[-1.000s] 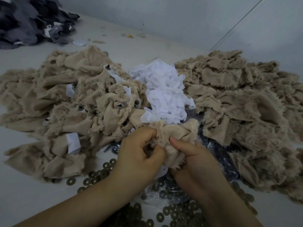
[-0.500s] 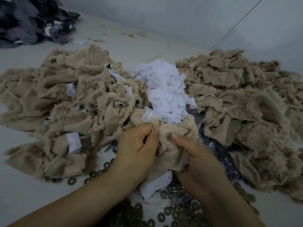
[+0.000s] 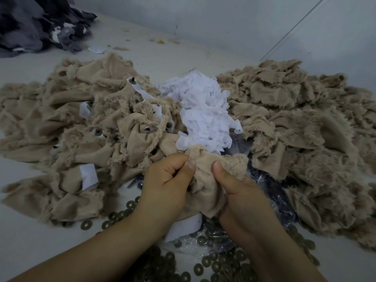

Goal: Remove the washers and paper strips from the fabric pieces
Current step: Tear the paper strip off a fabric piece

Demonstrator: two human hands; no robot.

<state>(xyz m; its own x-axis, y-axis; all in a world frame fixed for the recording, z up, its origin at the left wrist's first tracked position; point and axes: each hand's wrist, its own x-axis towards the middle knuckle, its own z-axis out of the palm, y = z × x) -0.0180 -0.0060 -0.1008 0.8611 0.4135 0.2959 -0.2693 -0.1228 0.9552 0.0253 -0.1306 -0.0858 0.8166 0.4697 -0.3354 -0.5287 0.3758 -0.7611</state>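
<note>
A: What do we have in our hands?

B: Our left hand (image 3: pixel 166 184) and right hand (image 3: pixel 242 192) both grip one beige fabric piece (image 3: pixel 205 180), thumbs pressed on its top, fingers curled round it. It sits just below the middle of the view, bunched between the two fists.

A: And the paper?

B: A white paper strip (image 3: pixel 183 227) hangs out from under that piece, toward 6 o'clock, partly hidden by our left wrist. The heap of loose white strips (image 3: pixel 205 117) lies just at 12 o'clock from our hands.

A: The washers?

B: Scattered washers (image 3: pixel 205 261) lie on the pale table (image 3: pixel 30 241) around 6 o'clock, under and between our forearms, some on a crinkled clear plastic bag (image 3: pixel 270 200). We cannot tell whether a washer sits inside the held piece.

A: The rest of the cloth?

B: A beige pile with strips poking out (image 3: pixel 71 129) spreads at 9 to 10 o'clock; another beige pile (image 3: pixel 305 129) fills 2 to 3 o'clock. Dark grey fabric (image 3: pixel 34 27) lies far off at 11 o'clock.
</note>
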